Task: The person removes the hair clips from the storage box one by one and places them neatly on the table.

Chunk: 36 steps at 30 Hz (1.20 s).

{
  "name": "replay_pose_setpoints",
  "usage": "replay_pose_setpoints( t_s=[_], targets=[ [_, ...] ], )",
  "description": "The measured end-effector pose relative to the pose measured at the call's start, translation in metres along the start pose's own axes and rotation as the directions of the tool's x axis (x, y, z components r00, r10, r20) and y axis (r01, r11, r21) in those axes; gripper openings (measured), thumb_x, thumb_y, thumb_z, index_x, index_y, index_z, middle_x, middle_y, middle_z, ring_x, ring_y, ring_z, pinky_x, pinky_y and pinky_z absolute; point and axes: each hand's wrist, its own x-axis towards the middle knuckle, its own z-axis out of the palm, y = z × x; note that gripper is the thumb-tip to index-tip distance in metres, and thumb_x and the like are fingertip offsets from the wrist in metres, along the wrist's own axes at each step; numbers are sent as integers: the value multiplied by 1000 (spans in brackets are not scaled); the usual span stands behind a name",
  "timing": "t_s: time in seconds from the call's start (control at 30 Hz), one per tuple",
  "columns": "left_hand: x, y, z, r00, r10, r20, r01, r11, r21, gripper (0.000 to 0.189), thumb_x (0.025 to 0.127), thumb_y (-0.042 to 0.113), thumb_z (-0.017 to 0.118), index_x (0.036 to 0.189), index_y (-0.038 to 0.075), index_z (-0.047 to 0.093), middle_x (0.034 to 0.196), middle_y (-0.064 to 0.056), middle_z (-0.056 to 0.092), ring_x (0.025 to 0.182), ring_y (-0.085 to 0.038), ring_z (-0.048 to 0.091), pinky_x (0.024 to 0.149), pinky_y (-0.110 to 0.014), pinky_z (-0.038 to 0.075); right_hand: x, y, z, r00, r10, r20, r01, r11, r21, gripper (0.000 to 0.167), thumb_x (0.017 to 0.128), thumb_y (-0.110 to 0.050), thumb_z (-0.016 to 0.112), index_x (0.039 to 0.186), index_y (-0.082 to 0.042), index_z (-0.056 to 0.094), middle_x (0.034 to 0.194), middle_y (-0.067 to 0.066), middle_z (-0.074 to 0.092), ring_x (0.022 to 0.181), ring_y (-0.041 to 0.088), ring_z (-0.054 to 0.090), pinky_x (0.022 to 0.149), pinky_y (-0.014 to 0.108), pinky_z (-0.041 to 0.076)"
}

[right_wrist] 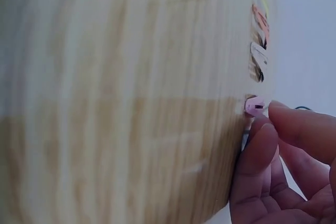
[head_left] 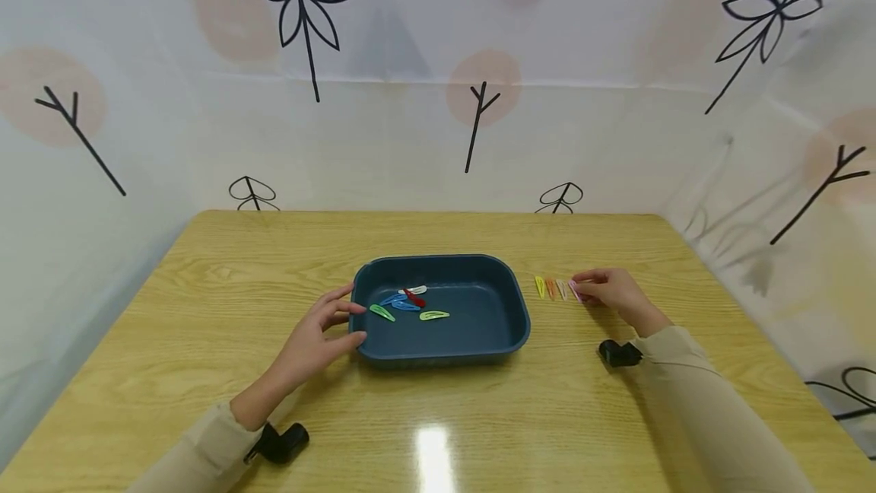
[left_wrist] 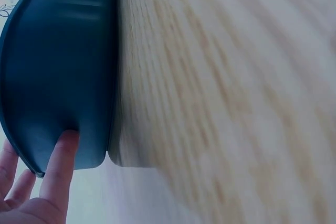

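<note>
A dark blue tray [head_left: 445,352] stands mid-table with several snap hair clips lying at its left side. My left hand [head_left: 320,335] holds the tray's left rim; in the left wrist view one finger [left_wrist: 62,166] lies on the outer wall and others are at the rim. Right of the tray, my right hand [head_left: 616,297] pinches a pink hair clip [right_wrist: 254,106] at the table surface with thumb and finger. Beside it, in a row, lie a white clip [head_left: 562,290], an orange clip [head_left: 550,289] and a yellow clip [head_left: 540,287].
Inside the tray are a green clip [head_left: 382,313], a yellow-green clip [head_left: 434,316], a red clip [head_left: 414,298], a white clip [head_left: 416,290] and blue clips [head_left: 405,306]. The wooden table [head_left: 274,265] ends at a patterned cloth [head_left: 383,143] behind.
</note>
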Motion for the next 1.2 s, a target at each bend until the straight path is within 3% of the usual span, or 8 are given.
replay_pose_setpoints(
  t_s=[0.13, 0.27, 0.43, 0.57, 0.83, 1.07, 1.2],
  targets=[
    [-1, -1, 0, 1000, 1, -1, -1, 1000, -3, 35, 82, 14, 72, 113, 2, 61, 146, -5, 32, 114, -37, 50, 86, -42, 49, -1, -1, -1, 1000, 10, 1, -10, 1000, 6, 46, 93, -19, 59, 122, 15, 50, 97, 7, 66, 73, 6, 61, 67, 23, 52],
    [0, -1, 1, 1000, 5, -3, -5, 1000, 2, 35, 82, 14, 72, 113, 3, 61, 146, -5, 32, 114, -37, 50, 86, -42, 49, -4, -8, -2, 1000, -3, -3, 3, 1000, -17, 46, 93, -19, 58, 125, 13, 49, 104, 14, 65, 78, 9, 62, 74, 28, 52],
    [1, -3, 1, 1000, 4, -3, -4, 1000, 7, 35, 82, 14, 72, 113, 3, 62, 145, -5, 32, 114, -37, 50, 86, -42, 49, -8, -24, -2, 999, -34, 5, 34, 997, -72, 45, 95, -21, 55, 129, 8, 49, 118, 25, 56, 94, 27, 62, 85, 43, 49],
    [1, -3, 1, 1000, 0, -6, 0, 1000, 6, 35, 82, 14, 72, 113, 3, 62, 145, -5, 32, 114, -37, 51, 86, -43, 49, -9, -38, 2, 997, -74, 13, 75, 994, -81, 44, 95, -21, 54, 129, 6, 50, 116, 27, 55, 97, 36, 60, 87, 47, 47],
    [2, -2, 1, 1000, 4, -3, -4, 1000, 11, 35, 82, 14, 72, 113, 2, 61, 145, -5, 32, 114, -37, 50, 86, -42, 49, -10, -68, 11, 988, -153, 26, 155, 984, -86, 41, 94, -24, 57, 126, 2, 54, 106, 22, 59, 94, 37, 58, 83, 48, 48],
    [0, 2, -1, 1000, 7, 6, -7, 1000, -11, 34, 83, 13, 71, 113, 1, 61, 146, -8, 32, 115, -39, 49, 85, -41, 50, -7, -97, 22, 979, -194, 59, 198, 979, -56, 35, 93, -21, 59, 122, -2, 57, 99, 14, 61, 83, 22, 61, 81, 41, 51],
    [0, 3, -1, 1000, 3, 6, -3, 1000, -9, 34, 83, 12, 71, 113, 0, 61, 146, -9, 32, 115, -39, 50, 84, -40, 50, -5, -113, 30, 974, -212, 86, 216, 976, -38, 33, 93, -19, 59, 122, -4, 58, 99, 14, 61, 83, 23, 60, 79, 37, 51]
  ],
)
